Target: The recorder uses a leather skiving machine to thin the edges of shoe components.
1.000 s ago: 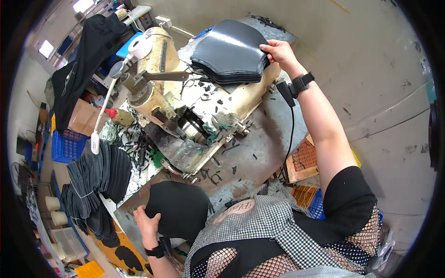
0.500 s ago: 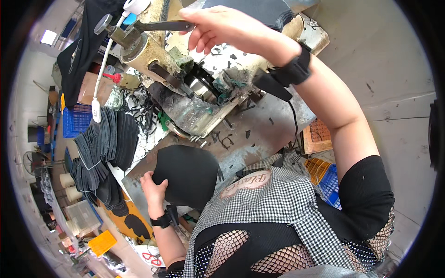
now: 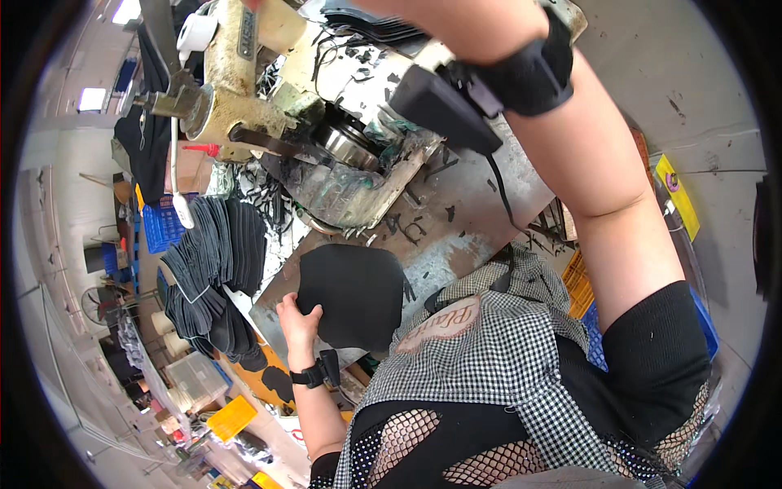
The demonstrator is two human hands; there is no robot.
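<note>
My left hand [image 3: 300, 324] grips a rounded black sheet [image 3: 352, 295] by its left edge, the thumb lying on top. The sheet rests on the metal worktop [image 3: 456, 216] in front of the apron. My right forearm [image 3: 599, 175] reaches up past the top edge, so most of that hand and its grip are cut off. Beyond the sheet stands a grimy cream machine [image 3: 224, 106] with a shiny metal drum [image 3: 356, 148] and a dark lever [image 3: 156, 37] rising at its left.
Stacks of dark cut pieces [image 3: 216, 253] lie left of the machine. Black scraps [image 3: 411, 228] litter the worktop. A blue crate [image 3: 165, 224] stands behind the stacks. More dark sheets [image 3: 371, 23] lie at the far side. A cable [image 3: 503, 191] hangs from the device on my right wrist.
My right hand has moved up, off the lever, and mostly out of view. The lever has swung from pointing right to pointing upward. My left hand still holds the black sheet; the whole view has shifted.
</note>
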